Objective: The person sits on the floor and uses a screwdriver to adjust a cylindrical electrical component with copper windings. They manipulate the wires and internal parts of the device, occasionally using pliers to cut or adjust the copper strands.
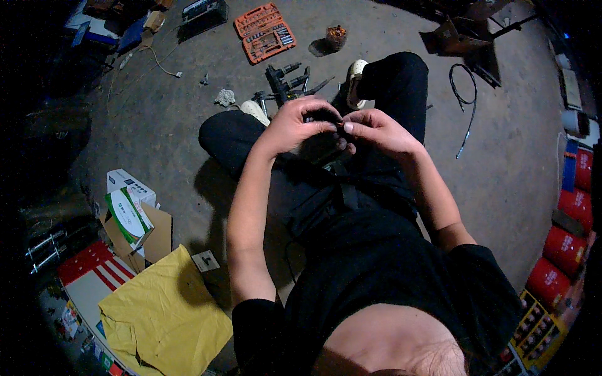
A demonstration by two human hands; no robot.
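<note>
My left hand (295, 128) and my right hand (384, 131) meet in front of me, above my lap. Thumb and fingers of both are pinched together around a tiny coppery piece (341, 125), too small and shaded to name. Beyond the hands, on the floor between my shoes, lies a cluster of dark metal tools or parts (285, 81). Farther off is an open orange socket set case (264, 32) with bits and sockets in its slots. A small round container (337, 36) full of rusty-looking small parts stands to its right.
A black cable or hose (464, 100) curls on the floor at right. A crumpled white rag (224, 97) lies left of my shoe. Yellow cloth (166, 313) and a cardboard box (160, 232) sit at lower left. Red drums (564, 247) line the right side.
</note>
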